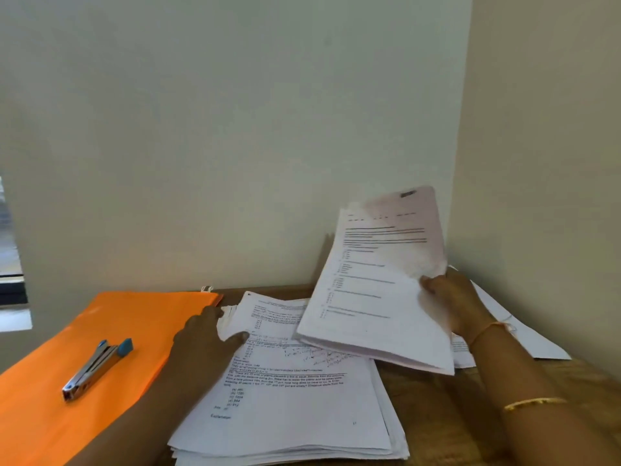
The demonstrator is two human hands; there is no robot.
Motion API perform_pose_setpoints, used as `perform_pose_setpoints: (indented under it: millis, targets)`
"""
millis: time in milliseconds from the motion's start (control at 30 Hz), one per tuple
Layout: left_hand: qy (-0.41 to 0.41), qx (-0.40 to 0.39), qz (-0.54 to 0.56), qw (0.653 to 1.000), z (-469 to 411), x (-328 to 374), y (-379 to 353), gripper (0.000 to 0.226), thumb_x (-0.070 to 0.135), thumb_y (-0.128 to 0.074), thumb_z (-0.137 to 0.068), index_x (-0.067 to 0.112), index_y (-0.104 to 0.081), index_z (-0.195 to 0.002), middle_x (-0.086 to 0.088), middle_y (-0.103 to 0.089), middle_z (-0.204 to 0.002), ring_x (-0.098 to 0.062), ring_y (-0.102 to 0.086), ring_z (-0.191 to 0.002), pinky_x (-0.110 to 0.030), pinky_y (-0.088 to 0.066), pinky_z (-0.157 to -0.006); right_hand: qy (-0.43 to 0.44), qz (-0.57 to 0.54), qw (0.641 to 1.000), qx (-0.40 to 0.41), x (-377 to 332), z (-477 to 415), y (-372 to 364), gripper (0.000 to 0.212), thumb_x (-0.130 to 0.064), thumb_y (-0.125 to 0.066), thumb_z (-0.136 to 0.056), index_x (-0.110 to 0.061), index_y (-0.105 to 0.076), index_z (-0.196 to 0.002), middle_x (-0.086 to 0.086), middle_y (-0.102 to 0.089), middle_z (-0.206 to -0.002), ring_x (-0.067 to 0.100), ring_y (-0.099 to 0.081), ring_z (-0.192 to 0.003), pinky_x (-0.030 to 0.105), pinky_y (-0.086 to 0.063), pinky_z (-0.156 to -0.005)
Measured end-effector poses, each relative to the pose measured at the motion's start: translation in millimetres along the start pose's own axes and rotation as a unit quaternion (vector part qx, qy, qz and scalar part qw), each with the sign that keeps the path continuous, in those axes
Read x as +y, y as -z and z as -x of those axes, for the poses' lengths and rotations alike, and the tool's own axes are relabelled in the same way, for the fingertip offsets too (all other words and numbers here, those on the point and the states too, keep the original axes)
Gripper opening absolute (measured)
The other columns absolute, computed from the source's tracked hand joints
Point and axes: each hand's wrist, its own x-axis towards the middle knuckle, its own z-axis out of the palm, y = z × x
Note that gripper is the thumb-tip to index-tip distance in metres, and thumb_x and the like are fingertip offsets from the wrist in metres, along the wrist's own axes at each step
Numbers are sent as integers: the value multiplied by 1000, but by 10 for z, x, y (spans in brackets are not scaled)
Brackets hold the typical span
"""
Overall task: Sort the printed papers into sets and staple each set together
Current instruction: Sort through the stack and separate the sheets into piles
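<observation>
So the big stack (302, 408) sits closest on the desk (437, 415) and it's still thick, so I'd guess most of the sorting is left. Left of the stack there's an orange folder (134, 314) with the stapler (95, 368) just lying on it, nobody touching it. At the stack's far-left edge the left grip (205, 338) is curled onto the top sheets with the thumb on top, and it looks like it's pinching a few. Over the stack's far-right corner the right grip (450, 297) is clamped on a set (373, 297), held up tilted off the pile. Can't tell if that one's stapled. Right of the stack, past that wrist, are more sheets (524, 334) lying flat, maybe a sorted pile. Early days, I reckon.
</observation>
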Motion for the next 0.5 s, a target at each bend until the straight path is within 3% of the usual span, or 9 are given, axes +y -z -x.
perform_pose_setpoints:
  millis: [67, 167, 333, 500]
  targets:
    - [15, -37, -10, 999, 12, -9, 3, 73, 43, -70, -80, 13, -37, -138, -6, -49, -135, -24, -50, -118, -29, -43, -80, -8, -5, 1000, 25, 82, -47, 77, 27, -8, -55, -92, -6, -59, -119, 13, -61, -110, 36, -56, -105, 42, -47, -91]
    - [30, -48, 3, 998, -8, -24, 17, 68, 34, -74, -78, 8, -40, -131, -8, -54, -129, -21, -55, -104, -17, -31, -54, 11, -16, 998, 56, 146, -65, 119, 29, -10, -54, -94, -6, -57, -123, 14, -60, -119, 34, -54, -104, 41, -45, -92]
    - [27, -21, 37, 999, -30, -40, 61, 34, 21, -72, -81, 15, -51, -108, -2, -60, -105, -7, -46, -70, -16, -29, -52, 44, -11, 995, 92, 134, -60, 83, 26, -10, -52, -95, -6, -58, -120, 15, -60, -120, 31, -52, -100, 44, -46, -92]
    - [1, 48, 27, 998, -51, -59, 118, 18, 22, -63, -88, 15, -51, -77, 6, -49, -73, -11, -45, -66, -22, -25, -51, 79, -3, 990, 115, 120, -70, 53, 27, -9, -50, -95, -3, -58, -121, 17, -59, -121, 32, -53, -100, 36, -43, -83]
